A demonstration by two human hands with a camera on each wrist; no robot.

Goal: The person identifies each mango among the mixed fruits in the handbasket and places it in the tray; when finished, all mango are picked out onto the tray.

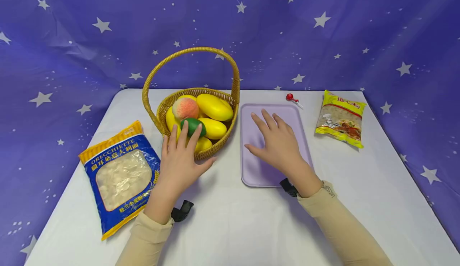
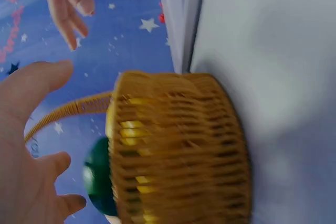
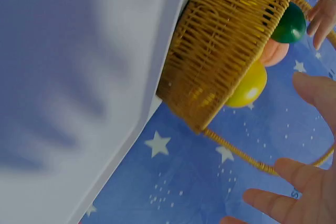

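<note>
A wicker basket (image 1: 215, 148) with a tall handle holds several yellow mangoes (image 1: 214, 107), a pink peach (image 1: 185, 109) and a dark green fruit (image 1: 193, 127). My left hand (image 1: 179, 162) hovers at the basket's near side, fingers spread, fingertips overlapping the green fruit in the head view. In the left wrist view the thumb and fingers stand apart from the basket wall (image 2: 184, 150). My right hand (image 1: 278, 142) is spread above a lilac tray (image 1: 253, 170), holding nothing. Its shadow falls on the tray (image 3: 47, 77) in the right wrist view.
A blue and yellow orecchiette bag (image 1: 122, 178) lies left of the basket. Behind the tray is a red lollipop (image 1: 290, 97). A yellow pasta bag (image 1: 340, 119) lies at the right. A starry purple cloth (image 1: 266, 30) hangs behind the white table (image 1: 223, 226).
</note>
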